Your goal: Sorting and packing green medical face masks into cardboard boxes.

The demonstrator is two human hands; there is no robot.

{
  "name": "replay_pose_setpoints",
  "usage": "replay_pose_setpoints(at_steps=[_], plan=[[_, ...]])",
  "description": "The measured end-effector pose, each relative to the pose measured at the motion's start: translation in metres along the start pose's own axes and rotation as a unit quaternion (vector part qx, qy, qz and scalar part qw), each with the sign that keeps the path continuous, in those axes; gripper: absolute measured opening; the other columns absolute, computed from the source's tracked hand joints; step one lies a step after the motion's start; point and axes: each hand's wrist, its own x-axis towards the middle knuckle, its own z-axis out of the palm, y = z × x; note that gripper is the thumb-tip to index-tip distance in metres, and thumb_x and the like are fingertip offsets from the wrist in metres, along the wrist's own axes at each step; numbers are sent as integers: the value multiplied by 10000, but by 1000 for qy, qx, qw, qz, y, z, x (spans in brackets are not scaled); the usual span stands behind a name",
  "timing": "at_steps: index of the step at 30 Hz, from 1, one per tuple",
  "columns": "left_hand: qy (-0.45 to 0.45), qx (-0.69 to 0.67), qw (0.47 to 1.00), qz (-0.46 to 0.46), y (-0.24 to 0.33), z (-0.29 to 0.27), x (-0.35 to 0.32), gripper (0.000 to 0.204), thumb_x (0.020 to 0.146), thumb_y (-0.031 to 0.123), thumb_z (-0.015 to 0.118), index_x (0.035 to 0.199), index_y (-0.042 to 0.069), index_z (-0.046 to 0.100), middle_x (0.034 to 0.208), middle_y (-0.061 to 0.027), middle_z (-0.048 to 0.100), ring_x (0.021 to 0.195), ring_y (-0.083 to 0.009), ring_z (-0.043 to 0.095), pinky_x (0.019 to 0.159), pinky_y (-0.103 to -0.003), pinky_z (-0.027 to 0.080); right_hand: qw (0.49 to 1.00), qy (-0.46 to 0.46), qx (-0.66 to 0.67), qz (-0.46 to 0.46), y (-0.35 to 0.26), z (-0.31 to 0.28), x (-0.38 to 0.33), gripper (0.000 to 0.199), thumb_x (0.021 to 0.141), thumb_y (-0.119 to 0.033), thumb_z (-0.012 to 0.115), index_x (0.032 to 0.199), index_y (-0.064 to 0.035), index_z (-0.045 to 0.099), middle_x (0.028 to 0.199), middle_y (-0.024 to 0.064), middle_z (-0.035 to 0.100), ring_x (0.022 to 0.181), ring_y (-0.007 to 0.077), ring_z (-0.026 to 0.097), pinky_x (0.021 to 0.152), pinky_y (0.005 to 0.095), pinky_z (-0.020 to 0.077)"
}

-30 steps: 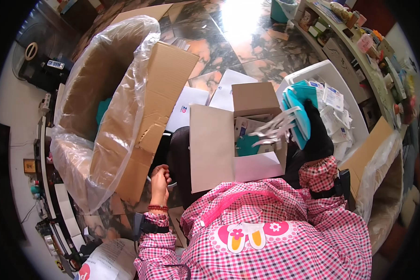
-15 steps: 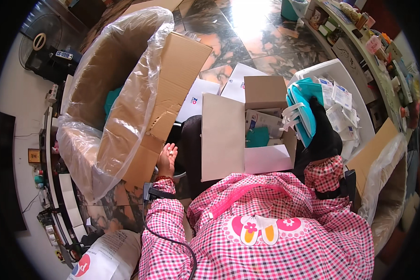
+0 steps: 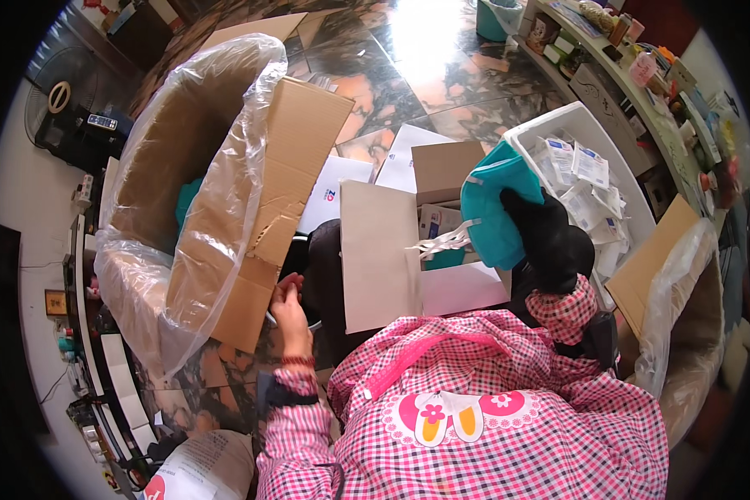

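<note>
My right hand, in a black glove, grips a stack of teal face masks with white straps hanging from it, held over a small open cardboard box on my lap. More teal masks lie inside that box. My left hand is bare and rests low by the bottom corner of a large cardboard box lined with clear plastic, next to a dark round rim. A teal item lies deep inside the large box.
A white bin with several white sachets stands at the right. Another plastic-lined carton sits at the far right. White sheets lie on the marble floor. A shelf with small items runs along the upper right. A fan stands at the upper left.
My right hand has brought the teal masks in from the white bin toward the small box. My left hand has stayed by the large box's lower corner.
</note>
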Motion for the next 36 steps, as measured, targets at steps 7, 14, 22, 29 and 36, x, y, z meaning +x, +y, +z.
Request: replay_pose_setpoints(at_steps=[7, 14, 22, 29, 36], plan=[[-242, 77, 926, 278, 157, 90, -100, 430, 830, 108, 753, 1213, 52, 568, 1141, -108, 660, 1084, -190, 629, 944, -325, 478, 997, -57, -29, -49, -18, 6, -12, 269, 911, -199, 719, 1086, 3, 685, 913, 80, 716, 806, 128, 657, 738, 303, 541], [-404, 112, 871, 257, 165, 178, -108, 627, 777, 111, 793, 1309, -13, 485, 1192, -159, 656, 1110, -278, 644, 953, -373, 498, 989, -105, 18, -98, -17, -2, -10, 231, 923, -191, 703, 1042, 6, 687, 902, 61, 709, 805, 109, 645, 713, 293, 532], [-524, 76, 836, 145, 136, 172, -106, 293, 1064, 184, 404, 906, -14, 551, 669, -79, 570, 643, -170, 593, 615, -303, 469, 992, -28, 124, 9, -11, -47, 21, 301, 909, -254, 715, 1077, -5, 706, 939, 30, 698, 827, 107, 634, 765, 279, 510], [-576, 141, 794, 132, 117, 134, -85, 291, 1072, 191, 404, 917, -8, 550, 748, -73, 571, 644, -151, 585, 627, -287, 486, 998, 35, 39, -36, -4, -78, 39, 309, 910, -265, 721, 1089, -14, 708, 969, 21, 699, 861, 100, 629, 811, 271, 489], [-542, 63, 838, -6, 128, 145, -91, 258, 1061, 212, 451, 1096, 14, 612, 802, -9, 589, 709, -78, 608, 638, -225, 542, 999, -36, -21, -27, -15, -46, 25, 333, 920, -260, 711, 1137, -9, 675, 976, 44, 692, 892, 117, 624, 817, 289, 489]])
